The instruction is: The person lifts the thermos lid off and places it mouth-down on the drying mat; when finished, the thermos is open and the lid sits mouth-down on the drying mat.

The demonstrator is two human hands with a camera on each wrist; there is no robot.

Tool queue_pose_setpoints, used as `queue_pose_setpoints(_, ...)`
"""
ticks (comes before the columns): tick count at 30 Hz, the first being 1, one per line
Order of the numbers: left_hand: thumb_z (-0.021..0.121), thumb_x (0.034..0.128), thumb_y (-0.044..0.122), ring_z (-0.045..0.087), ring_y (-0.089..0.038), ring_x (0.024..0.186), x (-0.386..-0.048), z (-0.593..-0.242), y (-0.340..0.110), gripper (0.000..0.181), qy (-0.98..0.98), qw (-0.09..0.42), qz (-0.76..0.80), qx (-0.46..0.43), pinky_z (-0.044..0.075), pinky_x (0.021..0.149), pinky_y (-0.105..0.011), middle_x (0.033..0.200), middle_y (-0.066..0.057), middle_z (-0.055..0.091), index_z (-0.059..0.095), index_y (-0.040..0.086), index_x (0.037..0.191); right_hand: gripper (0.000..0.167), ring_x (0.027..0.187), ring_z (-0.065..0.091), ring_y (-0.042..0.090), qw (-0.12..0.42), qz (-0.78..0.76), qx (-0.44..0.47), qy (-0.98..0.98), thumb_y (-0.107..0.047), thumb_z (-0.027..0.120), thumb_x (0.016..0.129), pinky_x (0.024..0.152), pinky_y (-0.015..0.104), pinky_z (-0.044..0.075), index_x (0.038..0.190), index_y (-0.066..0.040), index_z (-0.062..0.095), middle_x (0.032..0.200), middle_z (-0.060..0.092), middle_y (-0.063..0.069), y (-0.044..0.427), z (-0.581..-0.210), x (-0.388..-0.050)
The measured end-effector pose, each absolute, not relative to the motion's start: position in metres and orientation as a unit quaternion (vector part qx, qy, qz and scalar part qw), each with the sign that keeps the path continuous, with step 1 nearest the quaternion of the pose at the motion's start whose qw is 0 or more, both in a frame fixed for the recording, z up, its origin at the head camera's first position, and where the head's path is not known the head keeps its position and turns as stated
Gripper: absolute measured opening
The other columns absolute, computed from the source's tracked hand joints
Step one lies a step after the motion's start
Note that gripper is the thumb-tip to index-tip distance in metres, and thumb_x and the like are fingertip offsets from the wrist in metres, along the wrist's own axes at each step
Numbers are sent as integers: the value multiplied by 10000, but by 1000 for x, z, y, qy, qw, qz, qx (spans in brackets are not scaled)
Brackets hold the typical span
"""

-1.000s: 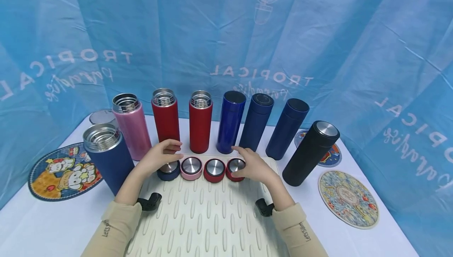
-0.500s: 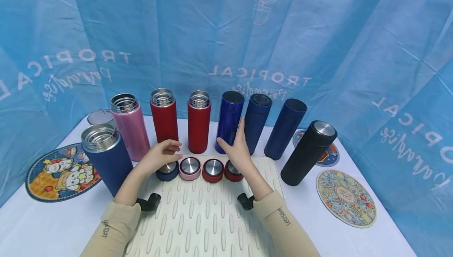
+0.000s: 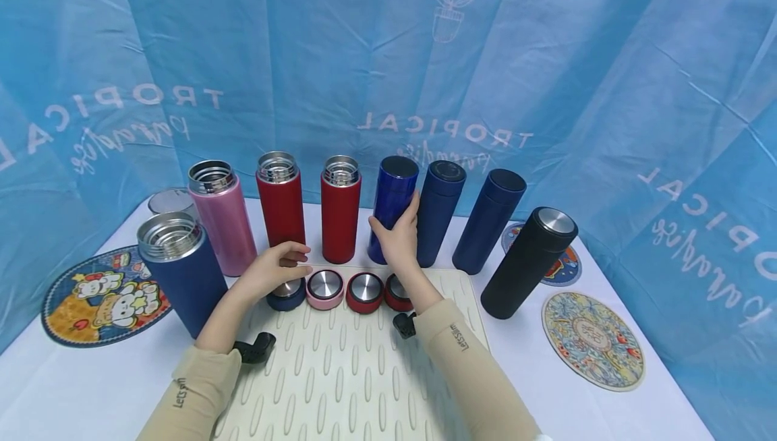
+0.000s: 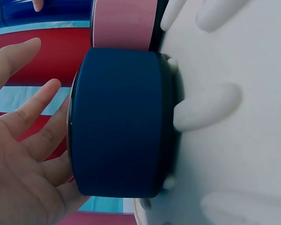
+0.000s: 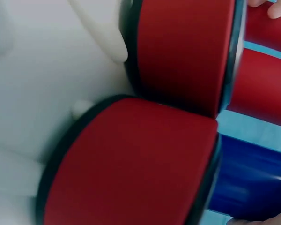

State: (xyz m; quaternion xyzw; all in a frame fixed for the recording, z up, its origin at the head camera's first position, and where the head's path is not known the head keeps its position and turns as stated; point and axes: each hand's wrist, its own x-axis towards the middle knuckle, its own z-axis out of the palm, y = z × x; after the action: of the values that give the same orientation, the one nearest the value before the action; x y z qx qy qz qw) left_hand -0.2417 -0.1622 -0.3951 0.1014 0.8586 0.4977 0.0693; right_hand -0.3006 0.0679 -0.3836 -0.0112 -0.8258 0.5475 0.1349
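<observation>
My right hand [image 3: 397, 242] holds a glossy blue thermos bottle [image 3: 393, 188] low on its body, thumb on the left side, index finger on the right. The other fingers are hidden. My left hand [image 3: 276, 271] hovers by a navy lid [image 4: 119, 124], its fingers relaxed and spread; whether they touch the lid cannot be told. Right of that lid sit a pink lid [image 3: 324, 288], a red lid [image 3: 365, 291] and another red lid [image 3: 398, 294] partly covered by my right wrist. All these lids rest on a cream ridged mat [image 3: 340, 373].
Uncapped bottles stand at left: navy [image 3: 182, 272], pink [image 3: 223, 225], red [image 3: 280, 205] and red [image 3: 340, 218]. Capped ones stand at right: navy [image 3: 438, 215], another navy [image 3: 488, 225] and black [image 3: 528, 266]. Round patterned coasters [image 3: 593, 340] lie at both sides. A blue curtain [image 3: 388, 56] hangs behind.
My right hand has left the rightmost red lid and moved forward and left to the glossy blue bottle. My left hand has stayed by the navy lid.
</observation>
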Motion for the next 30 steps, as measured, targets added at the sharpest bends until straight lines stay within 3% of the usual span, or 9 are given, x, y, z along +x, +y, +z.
queue_pose_setpoints(12,643,861,216,532,-355,1065,-243,-398,-166,505,859,71,497,97,506,850,-409,1183,-236,537,474,-34,1266,965,1256,409,343,186,513,-25,-837,-291,703,808,1010,518,348,1469,-167,10,1441,304,186,62,-388,-311)
queue_pose_setpoints(22,640,867,218,536,-349,1057,-241,-397,-165,495,857,70,500,100,509,843,-401,1175,-237,542,477,-33,1261,928,1280,381,333,206,499,-4,-842,-302,698,816,1014,528,337,1464,-162,47,1450,305,150,61,-388,-299)
queue_pose_setpoints(30,643,866,221,540,-350,1049,-240,-394,-163,496,851,70,509,106,506,844,-414,1185,-251,534,478,-30,1260,941,1300,347,296,280,467,60,-837,-298,723,795,1014,539,332,1468,-192,74,1444,318,110,71,-370,-274)
